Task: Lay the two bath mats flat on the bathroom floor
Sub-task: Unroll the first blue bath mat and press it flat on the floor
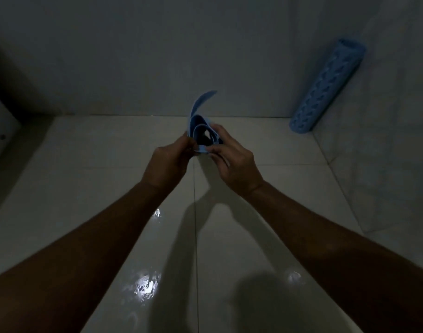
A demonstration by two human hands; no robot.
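Neither mat is laid: one rolled blue mat is gripped at frame centre by left hand and right hand, the second roll propped upper right against the wall.

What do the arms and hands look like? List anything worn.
The left hand and right hand are bare: no gloves, rings or watch visible in the dim light. The left arm and right arm are uncovered to the frame's edge, no sleeve in view.
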